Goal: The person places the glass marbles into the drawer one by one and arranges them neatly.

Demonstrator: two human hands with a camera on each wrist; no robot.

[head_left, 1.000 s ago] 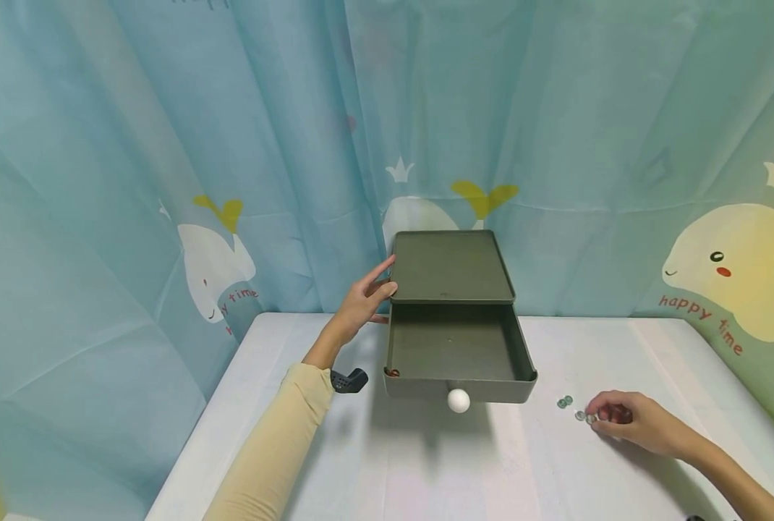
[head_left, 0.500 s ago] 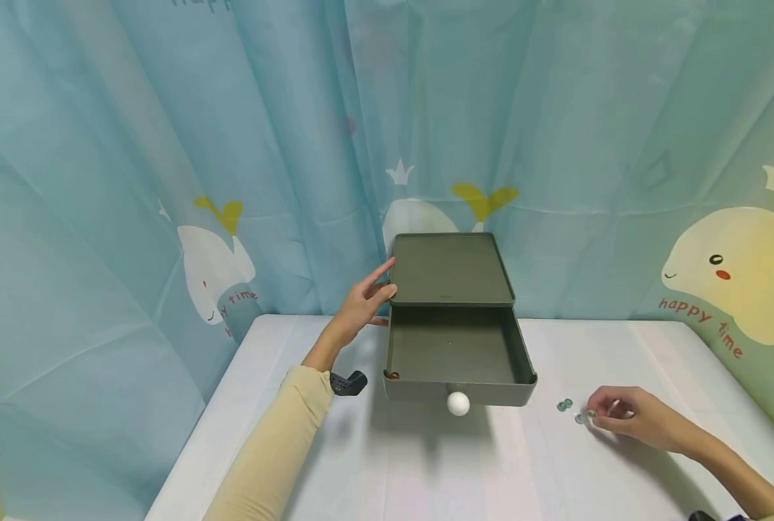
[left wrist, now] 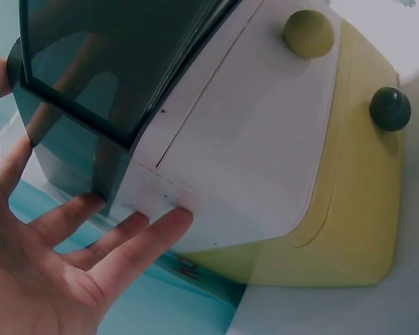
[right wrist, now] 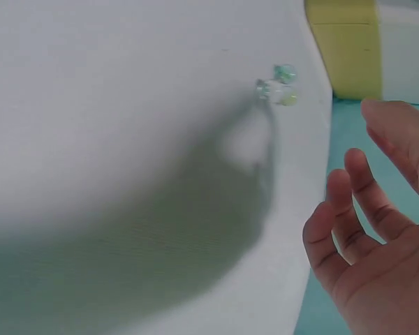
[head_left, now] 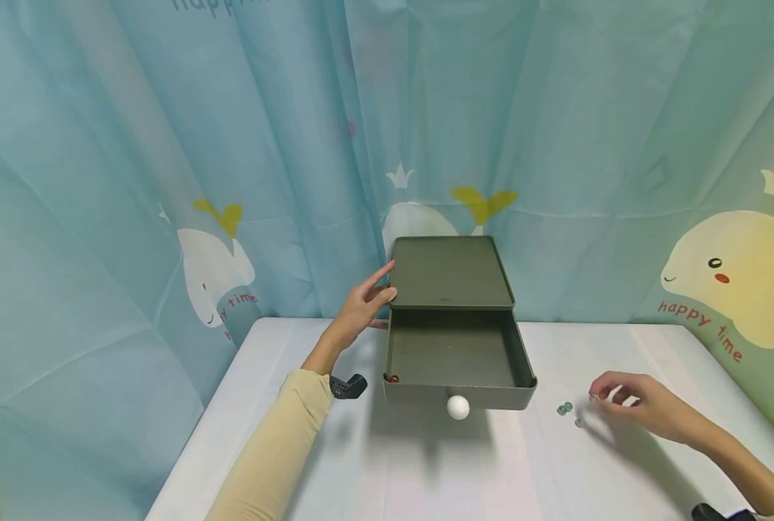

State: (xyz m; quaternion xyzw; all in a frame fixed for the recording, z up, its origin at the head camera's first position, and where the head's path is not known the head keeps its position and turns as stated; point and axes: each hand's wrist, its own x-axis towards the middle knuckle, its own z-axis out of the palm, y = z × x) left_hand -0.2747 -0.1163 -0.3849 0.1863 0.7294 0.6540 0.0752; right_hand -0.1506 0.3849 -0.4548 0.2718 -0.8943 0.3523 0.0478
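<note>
A dark green drawer [head_left: 458,394] with a white round knob [head_left: 458,407] is pulled out of a drawer unit [head_left: 452,271]. My left hand [head_left: 359,310] rests against the unit's left side, fingers spread. The left wrist view shows those fingers [left wrist: 140,244] touching the green and white tiers. My right hand [head_left: 644,405], just above the table, pinches a small glass marble [head_left: 593,397] between thumb and index finger; the right wrist view does not show it clearly. Several similar clear greenish marbles [head_left: 568,407] lie near that hand. A small reddish-brown thing [head_left: 393,378] sits in the drawer's front-left corner.
Below the green drawer, the unit has a white tier [left wrist: 258,118] with a yellow knob and a yellow tier [left wrist: 363,174] with a dark green knob. The white table [head_left: 426,485] meets a blue whale-print curtain [head_left: 309,145] at the back.
My right hand has picked up a glass marble and lifted it slightly off the table. The left hand stays against the unit.
</note>
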